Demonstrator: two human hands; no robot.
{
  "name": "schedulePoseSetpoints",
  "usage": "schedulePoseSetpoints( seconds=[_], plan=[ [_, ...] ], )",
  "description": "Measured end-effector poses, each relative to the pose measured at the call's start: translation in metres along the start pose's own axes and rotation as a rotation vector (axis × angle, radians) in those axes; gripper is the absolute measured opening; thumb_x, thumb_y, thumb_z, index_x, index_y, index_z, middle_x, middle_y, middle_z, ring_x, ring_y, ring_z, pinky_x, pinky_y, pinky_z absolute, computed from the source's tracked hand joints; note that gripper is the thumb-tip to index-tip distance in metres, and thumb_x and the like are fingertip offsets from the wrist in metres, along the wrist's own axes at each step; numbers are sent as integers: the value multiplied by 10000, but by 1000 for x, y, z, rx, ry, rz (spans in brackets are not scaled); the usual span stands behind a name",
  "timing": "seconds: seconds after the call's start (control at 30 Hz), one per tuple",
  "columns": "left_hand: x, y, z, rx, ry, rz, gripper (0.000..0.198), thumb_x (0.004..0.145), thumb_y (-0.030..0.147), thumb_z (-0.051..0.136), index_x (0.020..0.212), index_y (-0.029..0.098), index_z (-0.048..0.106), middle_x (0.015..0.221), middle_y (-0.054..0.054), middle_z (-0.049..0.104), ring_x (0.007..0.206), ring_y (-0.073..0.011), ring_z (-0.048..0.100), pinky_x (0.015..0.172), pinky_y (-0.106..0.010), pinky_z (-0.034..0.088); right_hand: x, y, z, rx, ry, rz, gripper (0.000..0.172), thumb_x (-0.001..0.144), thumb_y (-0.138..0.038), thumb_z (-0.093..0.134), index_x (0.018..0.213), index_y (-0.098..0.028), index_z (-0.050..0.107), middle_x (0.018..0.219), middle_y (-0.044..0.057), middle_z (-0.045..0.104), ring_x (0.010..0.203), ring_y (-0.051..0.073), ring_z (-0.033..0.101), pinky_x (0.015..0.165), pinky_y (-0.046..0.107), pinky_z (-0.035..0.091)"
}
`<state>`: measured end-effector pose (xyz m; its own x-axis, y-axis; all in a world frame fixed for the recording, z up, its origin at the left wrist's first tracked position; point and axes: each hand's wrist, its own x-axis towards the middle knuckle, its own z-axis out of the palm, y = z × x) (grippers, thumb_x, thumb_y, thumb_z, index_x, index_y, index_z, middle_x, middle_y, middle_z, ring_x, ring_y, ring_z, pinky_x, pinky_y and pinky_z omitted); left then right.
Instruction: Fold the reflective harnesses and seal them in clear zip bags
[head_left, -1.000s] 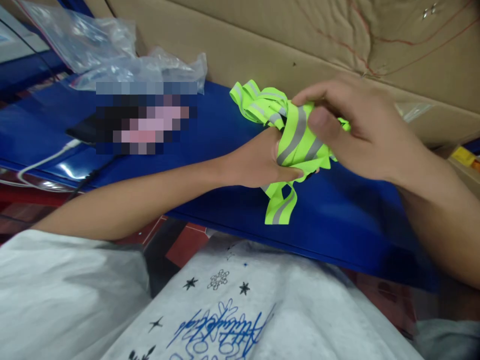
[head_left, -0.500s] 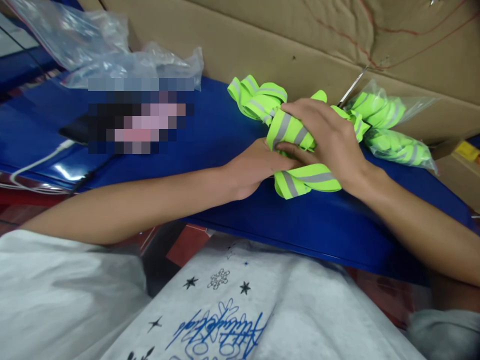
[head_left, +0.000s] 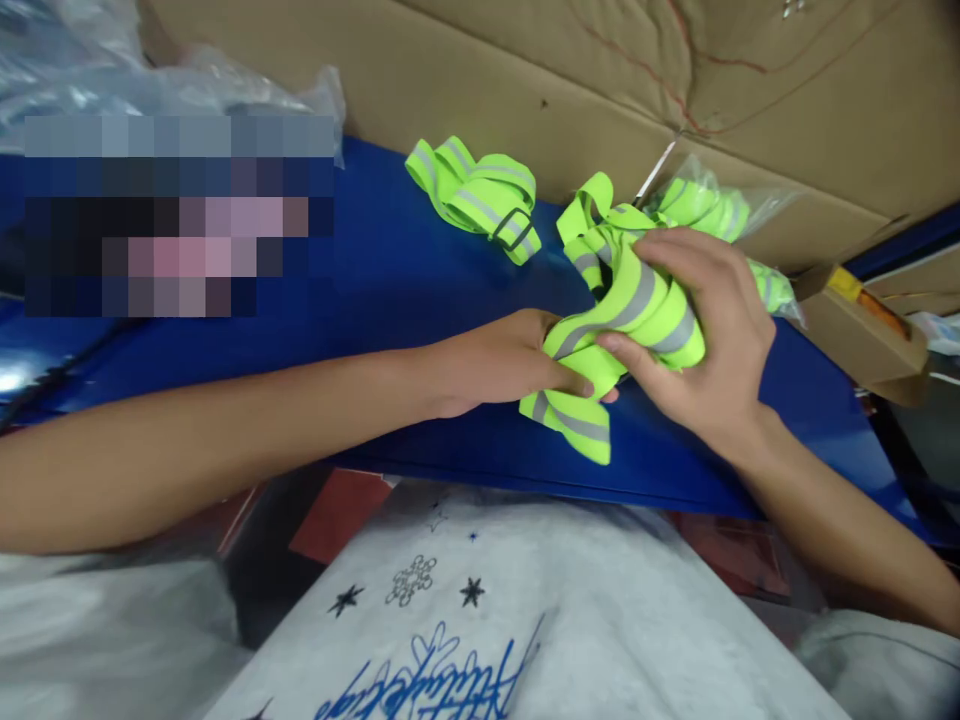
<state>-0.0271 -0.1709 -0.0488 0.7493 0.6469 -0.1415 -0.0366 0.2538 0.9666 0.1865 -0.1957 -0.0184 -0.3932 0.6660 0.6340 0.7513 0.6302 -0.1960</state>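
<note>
A neon-yellow reflective strap (head_left: 637, 295) with grey stripes is looped into a bundle between my hands, above the blue table. My left hand (head_left: 517, 365) pinches its lower left part, thumb on top, and a loose end hangs below. Around the right side of the bundle curls my right hand (head_left: 712, 330), thumb in front and fingers over the top. A second folded strap (head_left: 480, 200) with a black slide buckle lies on the table to the left. More yellow strap (head_left: 589, 215) sits just behind the held bundle, partly hidden by it.
Yellow straps in clear plastic bags (head_left: 705, 205) lie behind my right hand. Cardboard (head_left: 487, 80) stands along the back, with a thin metal blade (head_left: 656, 170) against it. A small cardboard box (head_left: 862, 330) is at right. Clear plastic (head_left: 225, 90) and a blurred-out patch are at left.
Both hands have drawn the strap bundle towards me, away from the folded strap, whose buckle now shows. My right hand has turned and its thumb is now in front. The view has shifted right.
</note>
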Motion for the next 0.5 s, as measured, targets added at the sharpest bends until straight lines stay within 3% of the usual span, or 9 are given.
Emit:
schedulePoseSetpoints(
  seconds=[0.1,0.2,0.3,0.43,0.5],
  plan=[
    [0,-3,0,176,-60,87,236,782,230,864,1007,186,808,1036,-80,829,960,-231,780,856,-322,626,-12,-9,-1,5,11,86,489,942,-549,698,1400,-388,640,1381,93,704,1344,389,647,1067,623,580],
    [-4,0,0,232,-136,159,254,788,177,845,1037,193,798,1073,-65,822,1006,-211,767,914,-313,619,-14,-16,5,198,131,241,332,957,-574,693,1205,-353,713,1073,51,775,1003,314,760,821,498,654],
    [-7,7,-3,158,-244,59,258,811,182,841,1065,212,800,1127,-57,818,1052,-206,769,947,-312,624,-14,-21,7,332,232,315,262,938,-580,726,984,-323,737,842,-2,737,766,245,735,679,416,635],
    [-8,10,-7,18,-366,-226,256,815,271,861,1057,211,802,1069,-74,820,972,-234,788,850,-336,657,-14,-27,0,322,303,218,318,879,-621,778,1059,-358,768,1014,2,776,938,290,764,783,459,650],
    [-8,8,-7,15,-355,-247,227,829,294,842,1029,196,800,1052,-84,816,950,-240,788,830,-346,656,-14,-27,2,356,315,155,348,882,-641,777,1105,-374,770,1081,-8,783,979,284,763,823,454,647]
  ],
)
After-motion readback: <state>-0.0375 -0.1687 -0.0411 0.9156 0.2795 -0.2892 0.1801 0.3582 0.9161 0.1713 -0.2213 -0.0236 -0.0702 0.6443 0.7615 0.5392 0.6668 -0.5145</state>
